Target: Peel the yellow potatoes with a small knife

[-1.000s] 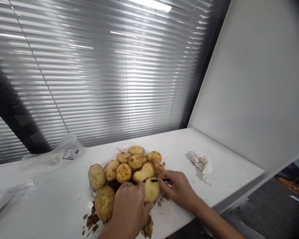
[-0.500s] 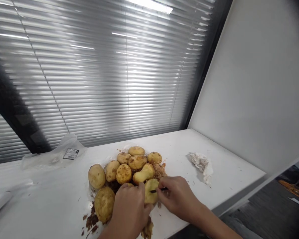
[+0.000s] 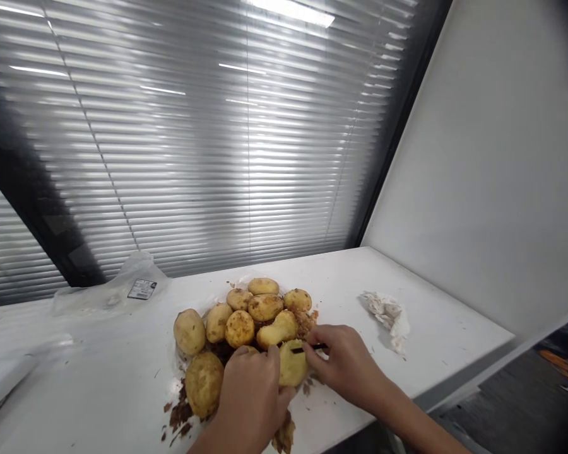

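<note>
My left hand is closed around a pale, peeled potato near the front of the table, its fingers hiding part of it. In my right hand a slim black tool is pinched, its tip against the potato's upper face; I cannot tell what kind of tool it is. Several potatoes lie heaped just beyond, among them a partly peeled one and a round one. A large unpeeled potato sits left of my left hand. Brown peelings are scattered around it.
A clear plastic bag with a label lies at the back left. At the right, a crumpled tissue rests on the white table. A white object shows at the left edge. Window blinds and a wall border the table.
The view has shifted slightly, so most things appear a little further right. The tool in my right hand has moved up across the potato's face. Both hands keep their hold.
</note>
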The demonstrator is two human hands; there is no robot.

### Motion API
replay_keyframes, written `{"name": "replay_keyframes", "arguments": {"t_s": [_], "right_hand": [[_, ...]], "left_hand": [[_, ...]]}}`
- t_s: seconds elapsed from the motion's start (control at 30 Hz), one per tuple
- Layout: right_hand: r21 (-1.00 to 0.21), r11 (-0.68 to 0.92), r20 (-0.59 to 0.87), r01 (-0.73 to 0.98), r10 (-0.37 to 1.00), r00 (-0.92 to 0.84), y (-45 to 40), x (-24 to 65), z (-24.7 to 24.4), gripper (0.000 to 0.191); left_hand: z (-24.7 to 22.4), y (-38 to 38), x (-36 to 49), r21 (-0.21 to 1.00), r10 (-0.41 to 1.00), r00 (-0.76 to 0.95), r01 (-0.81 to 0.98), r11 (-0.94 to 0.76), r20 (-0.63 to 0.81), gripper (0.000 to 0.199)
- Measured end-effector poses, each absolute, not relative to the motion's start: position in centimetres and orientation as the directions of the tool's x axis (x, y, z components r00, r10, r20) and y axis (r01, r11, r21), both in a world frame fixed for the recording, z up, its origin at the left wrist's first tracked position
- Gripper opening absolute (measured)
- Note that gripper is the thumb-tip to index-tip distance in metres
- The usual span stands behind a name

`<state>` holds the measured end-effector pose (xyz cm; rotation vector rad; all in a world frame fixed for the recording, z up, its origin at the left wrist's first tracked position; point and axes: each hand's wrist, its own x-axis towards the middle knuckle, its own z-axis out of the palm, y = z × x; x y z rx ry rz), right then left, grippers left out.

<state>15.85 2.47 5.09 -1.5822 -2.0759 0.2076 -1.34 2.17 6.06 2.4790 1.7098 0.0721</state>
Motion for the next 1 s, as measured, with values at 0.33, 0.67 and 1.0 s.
{"name": "replay_keyframes", "arguments": {"t_s": [0.33,0.67,1.0], "right_hand": [[-0.467,0.15,0.175,0.871,0.982,-0.075,3.2,16.1,6.3,0.015],[-0.299,0.086,0.111,0.951,0.992,-0.055,2.6,15.3,7.6,0.012],[-0.214,0.122,0.079,0.969,0.991,-0.107,3.3,14.8,8.2,0.01]], "left_hand": [[6.3,2.2,-1.2,0.131,0.936,0.35,0.93,-0.343,-0.037,0.026],[6.2,2.2,-1.1,0.14,0.936,0.348,0.93,-0.339,-0.043,0.027],[6.7,2.0,-1.1,0.148,0.939,0.339,0.933,-0.328,-0.061,0.024]]}}
